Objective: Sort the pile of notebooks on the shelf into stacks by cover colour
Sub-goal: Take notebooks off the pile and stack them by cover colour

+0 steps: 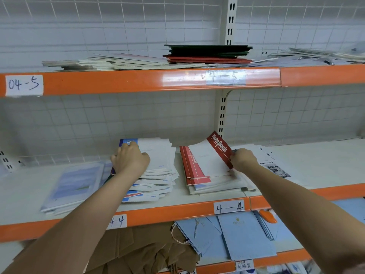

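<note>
On the middle shelf (197,196) lie two piles. The left pile holds blue-and-white notebooks (158,175), fanned untidily. My left hand (130,159) rests on top of it, fingers curled round the far edge of the top blue notebook (128,141). The right pile holds red-and-white notebooks (195,175). My right hand (244,159) pinches a red-spined notebook marked "NoteBook" (209,155), tilted up above that pile.
Pale blue booklets (73,182) lie at the shelf's left; printed white sheets (274,165) lie at the right. The upper shelf carries dark green and red notebooks (209,53) amid scattered white ones. Below are blue paper bags (243,234) and brown bags (138,252).
</note>
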### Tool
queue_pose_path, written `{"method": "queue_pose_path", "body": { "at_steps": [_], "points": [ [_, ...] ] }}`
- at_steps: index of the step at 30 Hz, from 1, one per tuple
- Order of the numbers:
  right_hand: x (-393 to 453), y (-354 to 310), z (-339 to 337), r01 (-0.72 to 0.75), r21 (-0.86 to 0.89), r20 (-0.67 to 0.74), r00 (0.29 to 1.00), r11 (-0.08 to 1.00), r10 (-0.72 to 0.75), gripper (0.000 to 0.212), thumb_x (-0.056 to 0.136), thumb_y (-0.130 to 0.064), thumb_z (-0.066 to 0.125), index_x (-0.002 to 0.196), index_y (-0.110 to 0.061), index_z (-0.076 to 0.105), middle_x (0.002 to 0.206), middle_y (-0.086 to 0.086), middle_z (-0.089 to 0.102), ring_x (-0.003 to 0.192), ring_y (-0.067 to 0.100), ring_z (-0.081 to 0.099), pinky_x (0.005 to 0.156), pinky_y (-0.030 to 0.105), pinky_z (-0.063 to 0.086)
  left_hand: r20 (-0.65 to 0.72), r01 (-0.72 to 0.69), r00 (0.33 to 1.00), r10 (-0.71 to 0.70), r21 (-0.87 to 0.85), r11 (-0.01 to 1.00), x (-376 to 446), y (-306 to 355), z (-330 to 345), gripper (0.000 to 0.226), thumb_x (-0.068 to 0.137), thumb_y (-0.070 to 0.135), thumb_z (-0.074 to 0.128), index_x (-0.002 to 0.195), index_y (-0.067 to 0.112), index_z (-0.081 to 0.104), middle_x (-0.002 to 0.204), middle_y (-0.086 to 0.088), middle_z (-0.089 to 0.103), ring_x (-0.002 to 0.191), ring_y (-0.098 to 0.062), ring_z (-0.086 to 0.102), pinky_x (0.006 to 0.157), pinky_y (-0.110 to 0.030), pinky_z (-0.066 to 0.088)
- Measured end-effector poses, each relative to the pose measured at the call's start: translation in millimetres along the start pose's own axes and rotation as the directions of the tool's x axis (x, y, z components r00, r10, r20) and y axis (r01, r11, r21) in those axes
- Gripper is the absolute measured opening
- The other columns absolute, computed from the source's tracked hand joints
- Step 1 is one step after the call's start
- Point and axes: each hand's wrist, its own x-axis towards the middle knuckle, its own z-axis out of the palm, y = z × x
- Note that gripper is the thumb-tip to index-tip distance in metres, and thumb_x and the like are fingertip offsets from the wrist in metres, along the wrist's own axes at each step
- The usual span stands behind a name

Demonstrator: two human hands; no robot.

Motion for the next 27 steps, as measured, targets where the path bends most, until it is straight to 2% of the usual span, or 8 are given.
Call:
{"method": "queue_pose_path", "body": {
  "at_steps": [3,8,12,15,18,21,23,27],
  "points": [
    [2,-9,-4,0.049,0.283,-0.029,0.999,0.958,-0.043,0.019,0.095,-0.004,0.044,0.107,0.004,0.057,0.090,0.019,0.066,0.075,0.033,0.068,0.068,0.037,0.058,0.039,-0.062,0.997,0.068,-0.137,0.989,2,9,5,0.035,0.092,0.021,0.047,0.124,0.007,0.053,0.129,-0.011,0.054,0.120,-0.030,0.046,0.095,-0.037,0.036],
    [-18,-33,-11,0.078,0.789,0.001,0.992,0.610,-0.129,0.019,0.099,-0.007,0.036,0.110,-0.001,0.050,0.079,0.009,0.060,0.045,0.011,0.059,0.045,0.017,0.050,0.181,0.011,0.979,0.091,-0.497,0.868,2,40,8,0.047,0.095,0.034,0.049,0.136,0.010,0.048,0.130,-0.006,0.057,0.120,-0.026,0.052,0.088,-0.025,0.036],
    [-33,-53,-12,-0.016,0.895,0.164,0.941,0.445,-0.295,0.016,0.101,-0.012,0.040,0.102,-0.004,0.053,0.072,0.008,0.065,0.044,0.009,0.060,0.047,0.017,0.052,0.474,0.388,0.866,0.160,-0.838,0.383,-1,68,5,0.027,0.097,0.018,0.049,0.117,0.001,0.056,0.101,-0.011,0.069,0.088,-0.024,0.067,0.075,-0.034,0.055],
    [-33,-54,-8,-0.002,0.850,0.205,0.923,0.527,-0.326,0.021,0.101,-0.020,0.042,0.097,-0.007,0.058,0.069,0.005,0.069,0.050,0.012,0.063,0.051,0.022,0.055,0.424,0.395,0.903,0.072,-0.884,0.250,1,70,2,0.028,0.092,-0.005,0.041,0.116,0.003,0.054,0.091,-0.008,0.065,0.081,-0.025,0.064,0.072,-0.039,0.056],
    [-20,-36,-1,0.183,0.416,0.102,0.964,0.891,-0.246,0.038,0.096,-0.034,0.051,0.111,0.001,0.059,0.093,0.014,0.069,0.075,0.021,0.065,0.068,0.033,0.053,0.316,0.303,0.948,-0.032,-0.866,0.397,9,50,-6,0.029,0.088,-0.003,0.038,0.108,0.010,0.055,0.084,-0.003,0.063,0.071,-0.018,0.062,0.046,-0.021,0.049],
    [-9,-13,11,0.131,-0.193,0.128,0.986,0.972,-0.108,0.076,0.078,-0.069,0.057,0.119,-0.005,0.055,0.116,0.012,0.062,0.106,0.027,0.058,0.077,0.030,0.048,0.216,0.251,0.968,-0.130,-0.760,0.600,24,18,-11,0.032,0.085,0.002,0.039,0.112,0.005,0.057,0.098,-0.016,0.066,0.086,-0.032,0.063,0.070,-0.031,0.052],
    [-5,-4,20,0.089,-0.286,0.207,0.978,0.954,-0.029,0.095,0.066,-0.081,0.056,0.127,-0.009,0.050,0.127,0.011,0.056,0.119,0.029,0.050,0.093,0.036,0.047,0.172,0.247,0.969,-0.178,-0.617,0.747,30,2,-15,0.031,0.085,0.005,0.043,0.111,-0.001,0.059,0.108,-0.024,0.064,0.097,-0.039,0.062,0.084,-0.039,0.051],
    [-2,-2,26,0.041,-0.250,0.211,0.977,0.967,0.013,0.100,0.066,-0.079,0.058,0.133,-0.006,0.045,0.129,0.011,0.055,0.118,0.028,0.052,0.097,0.036,0.045,0.121,0.206,0.974,-0.192,-0.111,0.972,21,-13,-18,0.025,0.087,0.018,0.051,0.106,0.006,0.060,0.105,-0.017,0.063,0.093,-0.036,0.059,0.071,-0.032,0.042]
  ]
}}
